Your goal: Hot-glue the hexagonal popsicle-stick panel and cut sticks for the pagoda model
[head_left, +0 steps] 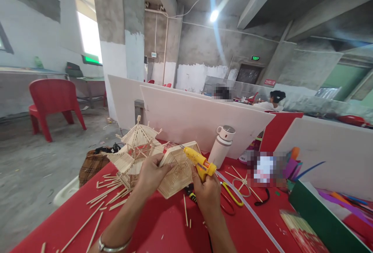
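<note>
The hexagonal stick piece is up off the red table, between the person's two hands, its ribbed face tipped back toward the person. From where I stand, its longer line slants from a low corner near the left wrist up to the far right, toward the white flask. The left hand is clamped on the left edge, thumb laid over the face and fingers behind. The right hand is closed round the handle of a yellow glue gun, just beside the opposite edge. The gun lies across the piece's slant, its nozzle aimed up and leftward at the upper rim, the side away from the person; whether the tip touches wood I can't tell. So the left hand has the piece itself, and the right is nearer the rim's far right end. Beyond the left hand stands a tiered stick model, with loose sticks scattered in front.
</note>
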`<move>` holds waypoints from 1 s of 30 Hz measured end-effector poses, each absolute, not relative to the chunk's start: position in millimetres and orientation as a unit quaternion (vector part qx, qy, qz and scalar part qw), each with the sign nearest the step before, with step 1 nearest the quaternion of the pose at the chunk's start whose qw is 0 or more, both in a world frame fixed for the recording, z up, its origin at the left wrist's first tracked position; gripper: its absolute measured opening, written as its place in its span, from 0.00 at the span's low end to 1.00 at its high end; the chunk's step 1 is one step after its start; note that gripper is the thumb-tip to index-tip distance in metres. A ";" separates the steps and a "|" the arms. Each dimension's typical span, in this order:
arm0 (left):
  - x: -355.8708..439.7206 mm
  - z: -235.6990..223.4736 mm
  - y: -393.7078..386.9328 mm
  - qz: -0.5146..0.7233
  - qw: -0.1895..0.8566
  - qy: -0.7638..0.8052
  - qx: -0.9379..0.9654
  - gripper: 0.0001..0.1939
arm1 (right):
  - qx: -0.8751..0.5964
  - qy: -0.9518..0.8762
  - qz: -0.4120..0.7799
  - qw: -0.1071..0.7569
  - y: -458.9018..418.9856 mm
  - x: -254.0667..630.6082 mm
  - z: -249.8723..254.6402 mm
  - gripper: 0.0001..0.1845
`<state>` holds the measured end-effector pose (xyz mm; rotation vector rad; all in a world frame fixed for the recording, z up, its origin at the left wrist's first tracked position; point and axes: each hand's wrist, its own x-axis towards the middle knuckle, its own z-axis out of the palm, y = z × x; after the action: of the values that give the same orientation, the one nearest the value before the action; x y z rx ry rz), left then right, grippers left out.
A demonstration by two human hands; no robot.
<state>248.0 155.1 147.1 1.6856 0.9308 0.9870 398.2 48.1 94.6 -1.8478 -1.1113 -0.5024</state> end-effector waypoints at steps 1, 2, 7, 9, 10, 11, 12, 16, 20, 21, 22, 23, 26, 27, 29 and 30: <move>247.8 147.6 154.9 0.397 0.475 0.378 0.689 0.15 | -0.745 -0.450 -0.204 0.449 48.2 397.7 94.9 0.33; 247.6 148.3 154.6 0.391 0.480 0.375 0.690 0.15 | -0.744 -0.450 -0.204 0.450 48.4 397.1 95.1 0.32; 247.7 148.1 154.5 0.387 0.495 0.365 0.687 0.15 | -0.744 -0.450 -0.200 0.451 49.6 395.8 94.1 0.32; 248.1 146.2 155.2 0.388 0.497 0.361 0.686 0.15 | -0.743 -0.450 -0.199 0.453 50.1 395.4 93.8 0.33; 248.3 145.2 155.7 0.388 0.497 0.361 0.686 0.15 | -0.743 -0.450 -0.199 0.453 50.3 395.1 93.8 0.33; 248.4 144.3 156.2 0.389 0.497 0.362 0.686 0.15 | -0.744 -0.450 -0.199 0.453 50.5 394.6 94.0 0.33; 248.5 143.5 156.8 0.390 0.495 0.362 0.687 0.15 | -0.745 -0.449 -0.198 0.452 50.7 394.0 94.3 0.33; 248.7 143.0 157.7 0.390 0.486 0.366 0.691 0.15 | -0.755 -0.443 -0.189 0.445 50.7 391.6 94.5 0.33; 248.5 145.8 155.9 0.388 0.490 0.368 0.688 0.15 | -0.755 -0.442 -0.184 0.448 50.3 390.4 94.0 0.34; 248.4 146.5 155.5 0.388 0.491 0.368 0.687 0.15 | -0.754 -0.443 -0.181 0.450 50.2 390.2 94.2 0.33; 248.3 147.0 155.1 0.388 0.492 0.368 0.687 0.15 | -0.753 -0.445 -0.176 0.452 50.0 389.9 94.6 0.33; 248.2 147.3 154.9 0.389 0.491 0.367 0.688 0.15 | -0.751 -0.446 -0.172 0.455 49.8 389.5 95.2 0.32; 248.1 147.2 155.2 0.388 0.484 0.370 0.691 0.15 | -0.749 -0.443 -0.163 0.465 49.4 388.0 97.1 0.32; 248.1 147.0 155.3 0.388 0.480 0.373 0.693 0.15 | -0.749 -0.441 -0.162 0.467 49.4 387.6 97.6 0.32; 248.1 146.9 155.4 0.388 0.473 0.377 0.695 0.15 | -0.750 -0.438 -0.160 0.469 49.5 387.1 98.2 0.33; 248.1 147.0 155.3 0.388 0.472 0.377 0.696 0.15 | -0.750 -0.438 -0.160 0.470 49.6 387.2 98.2 0.33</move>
<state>248.1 155.3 147.0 1.7039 0.9235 0.9511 387.2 49.6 98.2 -1.8372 -1.0726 -0.3916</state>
